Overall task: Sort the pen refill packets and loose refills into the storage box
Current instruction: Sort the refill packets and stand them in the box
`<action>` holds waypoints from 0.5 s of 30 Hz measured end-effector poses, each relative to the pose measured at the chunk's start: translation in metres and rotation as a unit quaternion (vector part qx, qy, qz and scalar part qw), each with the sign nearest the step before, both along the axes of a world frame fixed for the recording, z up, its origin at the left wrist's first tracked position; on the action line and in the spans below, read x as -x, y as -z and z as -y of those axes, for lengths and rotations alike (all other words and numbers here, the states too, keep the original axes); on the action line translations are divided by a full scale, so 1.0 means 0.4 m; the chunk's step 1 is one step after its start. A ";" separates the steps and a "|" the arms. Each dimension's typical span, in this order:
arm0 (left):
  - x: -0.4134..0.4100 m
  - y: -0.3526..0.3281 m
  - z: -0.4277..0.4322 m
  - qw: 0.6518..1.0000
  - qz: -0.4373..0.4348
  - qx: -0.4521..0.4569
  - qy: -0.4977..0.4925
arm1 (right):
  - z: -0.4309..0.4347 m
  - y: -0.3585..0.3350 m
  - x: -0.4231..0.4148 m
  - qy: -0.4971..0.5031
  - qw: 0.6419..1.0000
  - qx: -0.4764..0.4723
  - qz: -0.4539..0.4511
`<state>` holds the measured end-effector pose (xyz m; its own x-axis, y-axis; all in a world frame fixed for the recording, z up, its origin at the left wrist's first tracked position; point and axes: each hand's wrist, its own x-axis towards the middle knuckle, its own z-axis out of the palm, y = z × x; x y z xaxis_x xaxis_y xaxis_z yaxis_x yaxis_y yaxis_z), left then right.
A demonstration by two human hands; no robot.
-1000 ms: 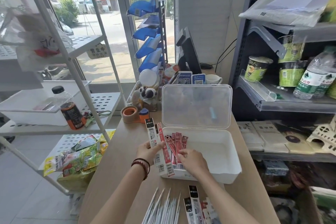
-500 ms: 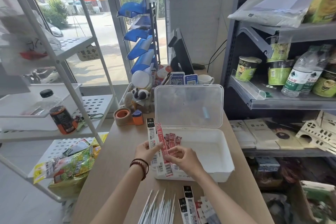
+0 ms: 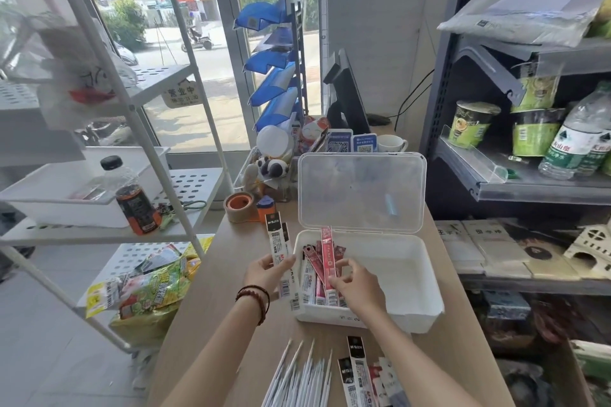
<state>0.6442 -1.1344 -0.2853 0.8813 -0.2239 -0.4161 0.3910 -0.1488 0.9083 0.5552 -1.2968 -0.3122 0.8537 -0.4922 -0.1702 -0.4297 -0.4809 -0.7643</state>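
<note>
Left hand [image 3: 269,271]: fingers curled, thumb pinching. Right hand [image 3: 358,284]: palm down, fingertips pinched together. Forearms converge, beaded bracelet on left wrist.

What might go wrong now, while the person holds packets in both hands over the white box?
1. The right hand pinches one red packet upright among the other red packets leaning at the left end of the storage box; pushing it in may tip them over.
2. The left hand holds the black-topped packets beside the box's left wall, outside it; one could slip onto the counter.
3. The loose refills lie near the forearms and may get swept aside.
</note>
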 end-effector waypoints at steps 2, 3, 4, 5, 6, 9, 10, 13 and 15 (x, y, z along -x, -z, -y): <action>0.002 -0.007 -0.006 1.000 -0.001 0.002 -0.004 | -0.007 0.003 -0.002 -0.001 0.999 0.037 -0.027; 0.003 -0.009 -0.010 1.000 0.001 0.003 -0.004 | -0.009 0.005 -0.003 0.007 0.998 0.047 -0.038; 0.002 -0.009 -0.013 1.000 0.006 0.004 -0.003 | -0.010 0.008 -0.006 0.019 0.998 0.050 -0.046; 0.002 -0.009 -0.017 1.000 0.012 0.002 0.000 | -0.010 0.010 -0.007 0.032 0.997 0.050 -0.052; 0.000 -0.008 -0.019 1.000 0.018 -0.002 0.004 | -0.010 0.012 -0.008 0.045 0.996 0.050 -0.056; -0.001 -0.006 -0.026 1.000 0.028 -0.002 0.012 | -0.011 0.010 -0.007 0.056 0.996 0.048 -0.058; -0.002 -0.004 -0.028 0.999 0.032 -0.002 0.014 | -0.011 0.008 -0.006 0.050 0.996 0.047 -0.059; -0.003 0.003 -0.032 0.999 0.050 -0.005 0.021 | -0.014 0.000 0.000 0.034 0.998 0.044 -0.038; 0.000 0.005 -0.032 0.998 0.060 -0.008 0.021 | -0.017 -0.012 0.004 0.018 1.000 0.018 0.014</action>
<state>0.6442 -1.1215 -0.2873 0.9146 -0.2563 -0.3128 0.2734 -0.1781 0.9453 0.5536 -1.2899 -0.3072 0.8396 -0.5278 -0.1287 -0.4263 -0.4932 -0.7583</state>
